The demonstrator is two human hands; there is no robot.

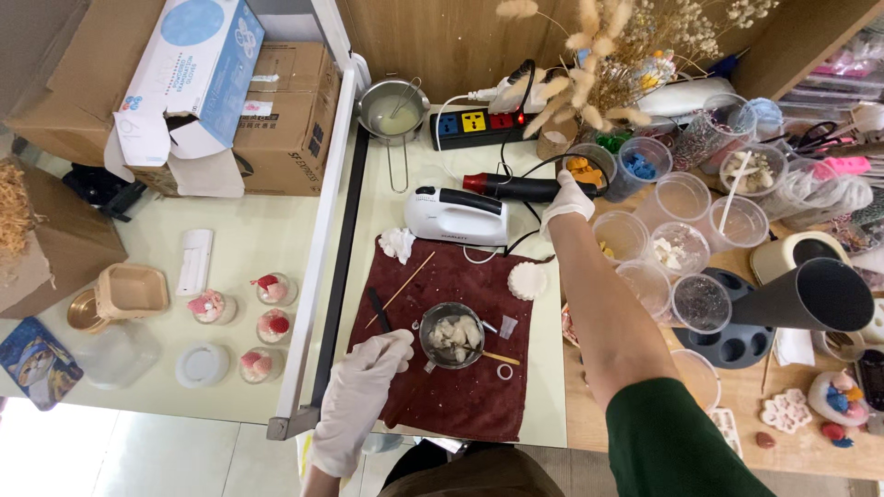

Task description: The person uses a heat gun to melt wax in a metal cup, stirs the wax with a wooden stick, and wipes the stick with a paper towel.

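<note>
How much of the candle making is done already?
Four small decorated cups already stand finished on the left table. Right now the left hand rests by the metal cup of white wax chunks, still solid, while the right hand reaches for the heat gun. The chunks look unmelted, and several clear cups stand empty.

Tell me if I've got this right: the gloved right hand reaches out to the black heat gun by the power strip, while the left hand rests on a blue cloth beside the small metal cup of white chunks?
Nearly. The cloth is dark red, not blue, as the head view shows. The rest holds: the right hand is on the black heat gun near the power strip, and the left hand rests beside the metal cup of white chunks.
</note>
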